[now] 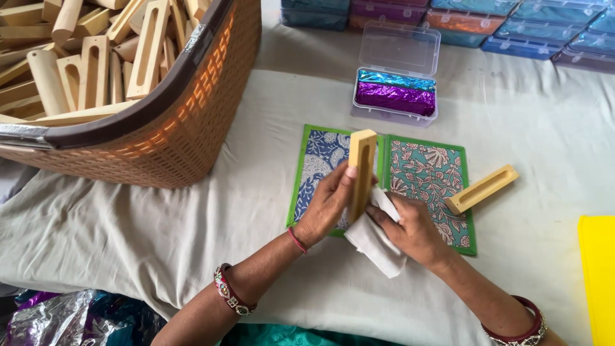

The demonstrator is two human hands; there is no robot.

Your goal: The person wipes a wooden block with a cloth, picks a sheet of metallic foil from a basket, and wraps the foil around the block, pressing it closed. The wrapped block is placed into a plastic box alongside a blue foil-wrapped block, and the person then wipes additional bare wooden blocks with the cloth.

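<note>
The left hand (330, 202) is closed around a slotted wooden block (362, 173), holding it upright by its lower half, thumb on the near face and fingers behind. The block stands above the printed mat (448, 173), over the seam between the blue panel and the green one. The right hand (410, 230) is closed on a folded white cloth (375, 243) and presses it against the lower right edge of the block. The work in hand appears to be wiping the block down.

A second slotted block (482, 188) lies flat and slanted on the desk (192, 224), its near end on the right edge of the mat, well apart from both hands. A woven basket (192, 128) full of similar blocks sits at the upper left. An open clear box (397, 90) holding blue and purple foil stands just beyond the mat. A yellow sheet (599, 275) shows at the right edge.

Assessment of method: the grip looks sound, but it covers the lower part of the block, so that area will not be reached by the cloth unless the hold shifts higher or the block is turned end for end. The long slot probably traps dust; a cloth corner pushed through it would serve better than a flat wipe. Pressure should run along the length, with the left hand bracing against it so the block does not twist. Whether the far face is clean cannot be told from this view.
</note>
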